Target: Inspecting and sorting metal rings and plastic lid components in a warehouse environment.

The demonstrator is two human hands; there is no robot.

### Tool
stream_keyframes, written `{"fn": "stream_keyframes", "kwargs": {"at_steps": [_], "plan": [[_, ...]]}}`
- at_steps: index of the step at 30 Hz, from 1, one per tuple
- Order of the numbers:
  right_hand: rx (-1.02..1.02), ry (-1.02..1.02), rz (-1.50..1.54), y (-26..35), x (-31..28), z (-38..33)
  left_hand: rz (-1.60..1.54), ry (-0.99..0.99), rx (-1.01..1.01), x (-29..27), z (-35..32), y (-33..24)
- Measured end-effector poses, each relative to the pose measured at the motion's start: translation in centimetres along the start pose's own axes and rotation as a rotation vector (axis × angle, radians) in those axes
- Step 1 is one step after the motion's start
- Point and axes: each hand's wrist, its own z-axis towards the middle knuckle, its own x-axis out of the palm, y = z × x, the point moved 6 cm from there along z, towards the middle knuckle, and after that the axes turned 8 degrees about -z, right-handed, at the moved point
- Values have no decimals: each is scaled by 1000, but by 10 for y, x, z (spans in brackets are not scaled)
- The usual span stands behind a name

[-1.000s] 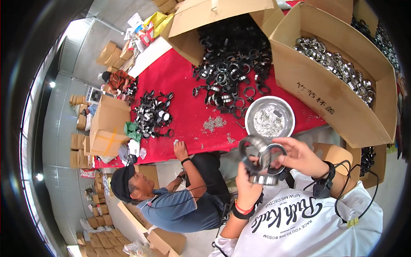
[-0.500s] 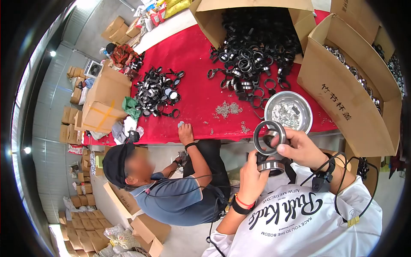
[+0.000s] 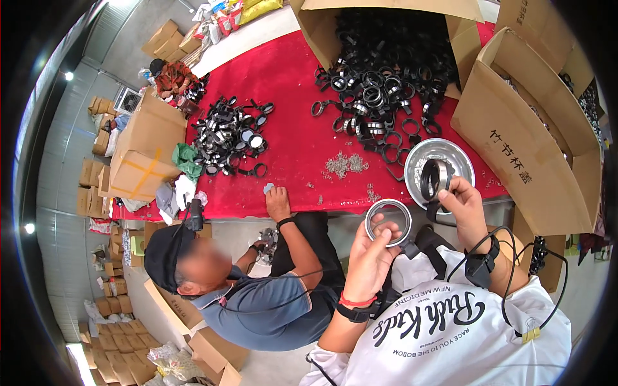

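Observation:
My left hand (image 3: 372, 254) grips a round black ring with a light inner rim and a small tab (image 3: 388, 202), turned so its opening shows. Farther right, my right hand (image 3: 465, 204) pinches a second black ring with a silver band and a hanging dark tab (image 3: 427, 183). This second ring is tilted and covers part of a metal bowl (image 3: 468, 154) on the table. The two rings are apart. A black band and a red bracelet sit on my left wrist.
A red-covered table (image 3: 290, 83) carries heaped black rings (image 3: 380, 90), small metal clips (image 3: 346, 165) and another pile (image 3: 228, 138). Cardboard boxes (image 3: 508, 138) stand at the right and back. A co-worker (image 3: 257, 309) sits to my left, one hand on the table edge.
The two rings, close together before, have separated. My right hand moved its ring right toward the bowl and tilted it. My left hand turned its ring so the opening shows.

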Motion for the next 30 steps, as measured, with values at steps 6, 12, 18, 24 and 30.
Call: {"fn": "stream_keyframes", "kwargs": {"at_steps": [6,12,18,24,30], "plan": [[-118,393,-3,7,23,-8,236,100,136,17,1,-4],[-170,485,-30,21,26,7,347,113,224,35,11,-4],[-111,542,51,21,12,36,399,112,283,55,34,7],[-145,641,21,25,-4,68,472,52,372,73,59,19],[-151,688,3,28,-15,97,382,-33,424,70,90,33]]}}
